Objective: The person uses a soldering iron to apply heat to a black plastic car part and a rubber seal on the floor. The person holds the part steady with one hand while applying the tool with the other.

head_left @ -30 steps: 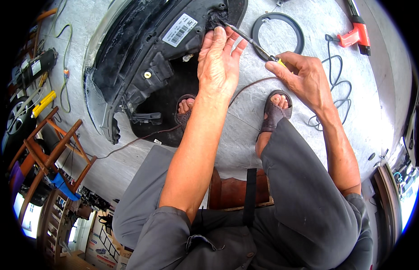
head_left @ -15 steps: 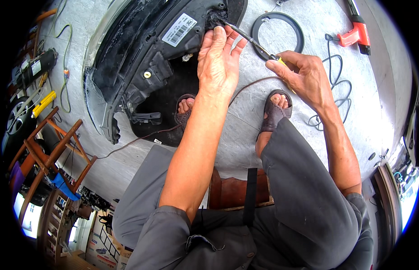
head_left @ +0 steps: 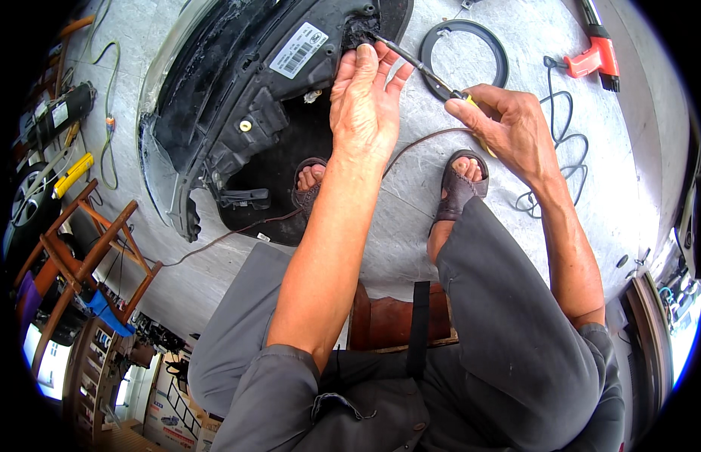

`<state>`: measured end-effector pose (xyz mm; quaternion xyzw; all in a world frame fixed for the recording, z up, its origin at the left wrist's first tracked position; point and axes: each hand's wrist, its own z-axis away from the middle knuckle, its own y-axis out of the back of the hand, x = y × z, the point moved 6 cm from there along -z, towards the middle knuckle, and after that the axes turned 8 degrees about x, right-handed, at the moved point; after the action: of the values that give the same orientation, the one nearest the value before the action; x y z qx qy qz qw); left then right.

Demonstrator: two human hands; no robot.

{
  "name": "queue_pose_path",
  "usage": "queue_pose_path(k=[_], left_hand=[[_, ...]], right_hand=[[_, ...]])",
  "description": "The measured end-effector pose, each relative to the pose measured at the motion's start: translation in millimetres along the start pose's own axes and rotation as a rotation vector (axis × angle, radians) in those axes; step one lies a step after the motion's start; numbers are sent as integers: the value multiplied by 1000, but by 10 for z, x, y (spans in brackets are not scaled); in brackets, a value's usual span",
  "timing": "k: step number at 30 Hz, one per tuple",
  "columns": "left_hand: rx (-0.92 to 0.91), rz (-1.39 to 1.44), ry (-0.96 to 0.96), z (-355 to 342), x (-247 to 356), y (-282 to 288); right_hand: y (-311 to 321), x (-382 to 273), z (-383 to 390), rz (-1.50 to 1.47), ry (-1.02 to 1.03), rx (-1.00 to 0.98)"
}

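My right hand (head_left: 508, 128) is closed round the yellow handle (head_left: 482, 139) of a tool like a soldering iron. Its metal shaft (head_left: 422, 69) slants up-left to a rough, dark patch (head_left: 360, 32) on a black car lamp housing (head_left: 264, 113) bearing a white barcode label (head_left: 299, 50). Just below that patch, my left hand (head_left: 365, 113) rests against the housing, thumb up and the other fingers partly spread; anything behind its fingertips is hidden. A brown cord (head_left: 426, 138) runs from the iron across the floor.
Right of the housing lie a black ring (head_left: 499, 60) and a red corded tool (head_left: 587, 60). A black mat (head_left: 267, 181) lies under the housing, near my sandalled feet. On the left are a wooden frame (head_left: 102, 248), yellow tool (head_left: 73, 173), black cylinder (head_left: 68, 113) and wheel (head_left: 22, 203).
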<state>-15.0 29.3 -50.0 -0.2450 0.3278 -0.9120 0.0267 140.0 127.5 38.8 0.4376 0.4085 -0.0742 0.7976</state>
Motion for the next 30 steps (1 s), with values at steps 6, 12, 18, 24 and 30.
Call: queue_pose_path(k=[6,12,18,24,30], left_hand=[[11,-18,-21,8,3,-6],[19,-17,-20,9,1,-16],[16,-28,-18,25,2,-25],[21,-24,-1,46,-5,-19],[0,-16,-23,37,20,-4]], right_hand=[[4,0,-7,-1,-2,-5],[7,24,-13,-4,27,10],[27,59,3,-82,5,40],[17,20,-3,-79,8,2],[0,-40,-8,-62,-23,-9]])
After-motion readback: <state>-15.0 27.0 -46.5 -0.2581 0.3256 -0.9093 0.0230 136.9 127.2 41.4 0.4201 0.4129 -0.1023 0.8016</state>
